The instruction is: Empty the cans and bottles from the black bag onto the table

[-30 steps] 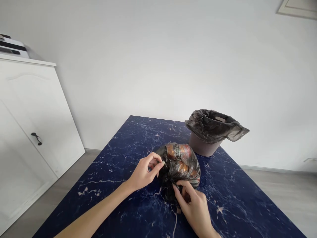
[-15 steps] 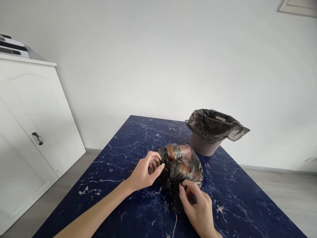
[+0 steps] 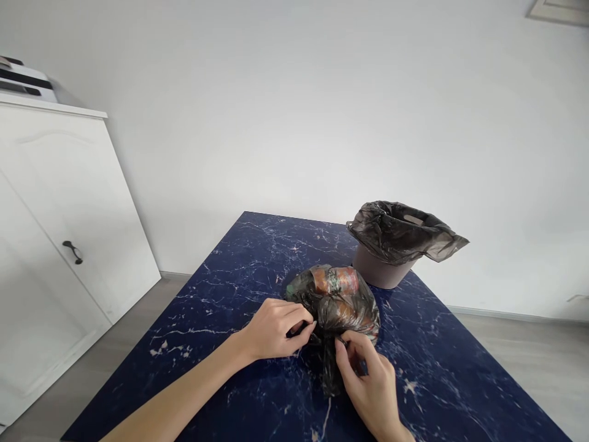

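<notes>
A thin black garbage bag (image 3: 350, 307), filled and bulging, lies on the blue marbled table (image 3: 221, 276). Orange and red packaging shows through its film; what exactly is inside I cannot make out. My left hand (image 3: 278, 331) is at the bag's near left side, with thumb and fingertips pinched on the gathered plastic. On the other side of the gathered neck, my right hand (image 3: 370, 377) pinches the film between thumb and forefinger. A loose tail of plastic hangs down between both hands onto the table.
Behind the bag at the right stands a grey-brown trash bin (image 3: 380, 270) with a black liner (image 3: 405, 236) folded over its rim. A white cabinet (image 3: 69, 215) with a dark handle is at the left, with a white and black device (image 3: 25, 83) on top.
My left hand has turned over and come down closer to the neck, its fingers closing from an open curl into a pinch. My right hand keeps its pinch, nearly still.
</notes>
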A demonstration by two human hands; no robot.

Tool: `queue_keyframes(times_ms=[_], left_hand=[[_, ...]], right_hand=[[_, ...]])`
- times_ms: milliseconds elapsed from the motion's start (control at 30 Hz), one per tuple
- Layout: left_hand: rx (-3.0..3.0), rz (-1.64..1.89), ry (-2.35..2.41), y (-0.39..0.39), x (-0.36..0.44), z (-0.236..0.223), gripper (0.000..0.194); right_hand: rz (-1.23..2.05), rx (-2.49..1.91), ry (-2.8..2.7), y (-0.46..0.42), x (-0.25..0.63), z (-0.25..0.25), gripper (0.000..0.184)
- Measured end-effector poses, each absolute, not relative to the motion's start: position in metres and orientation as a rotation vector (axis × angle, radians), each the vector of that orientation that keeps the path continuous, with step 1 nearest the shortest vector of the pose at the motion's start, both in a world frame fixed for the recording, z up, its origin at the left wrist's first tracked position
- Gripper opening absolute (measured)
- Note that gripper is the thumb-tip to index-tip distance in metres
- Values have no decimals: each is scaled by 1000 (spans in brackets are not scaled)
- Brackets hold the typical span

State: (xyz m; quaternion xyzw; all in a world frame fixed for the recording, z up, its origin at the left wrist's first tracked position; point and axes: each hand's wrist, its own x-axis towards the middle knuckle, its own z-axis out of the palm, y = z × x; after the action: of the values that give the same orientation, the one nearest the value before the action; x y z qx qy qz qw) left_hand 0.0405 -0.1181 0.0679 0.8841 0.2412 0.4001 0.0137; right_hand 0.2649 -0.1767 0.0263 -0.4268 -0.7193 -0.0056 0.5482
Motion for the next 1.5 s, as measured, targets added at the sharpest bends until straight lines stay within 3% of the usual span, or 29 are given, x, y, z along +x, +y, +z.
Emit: queue_keyframes(times_ms=[167, 333, 600, 800, 967, 1200, 1500], left_hand=[[2710, 1270, 773, -121, 43, 70, 12], [2675, 1241, 764, -125, 45, 72, 10], [2725, 1141, 787, -123, 43, 75, 8], [2904, 1142, 837, -117, 40, 66, 28], [3001, 1187, 868, -116, 40, 63, 9], [3053, 1198, 950, -112, 36, 68, 20], [2924, 1232, 1248, -101, 26, 67, 18]], right_hand=[[41, -1029, -1717, -176, 264, 24, 9], [53, -1035, -1777, -174, 263, 19, 23], [-5, -1071, -1741, -174, 267, 20, 16], [-28, -1020, -1730, -176, 266, 25, 12], [-24, -997, -1737, -177, 265, 26, 11], [-46, -1082, -1630, -177, 268, 26, 14], [36, -1167, -1446, -178, 270, 24, 22]])
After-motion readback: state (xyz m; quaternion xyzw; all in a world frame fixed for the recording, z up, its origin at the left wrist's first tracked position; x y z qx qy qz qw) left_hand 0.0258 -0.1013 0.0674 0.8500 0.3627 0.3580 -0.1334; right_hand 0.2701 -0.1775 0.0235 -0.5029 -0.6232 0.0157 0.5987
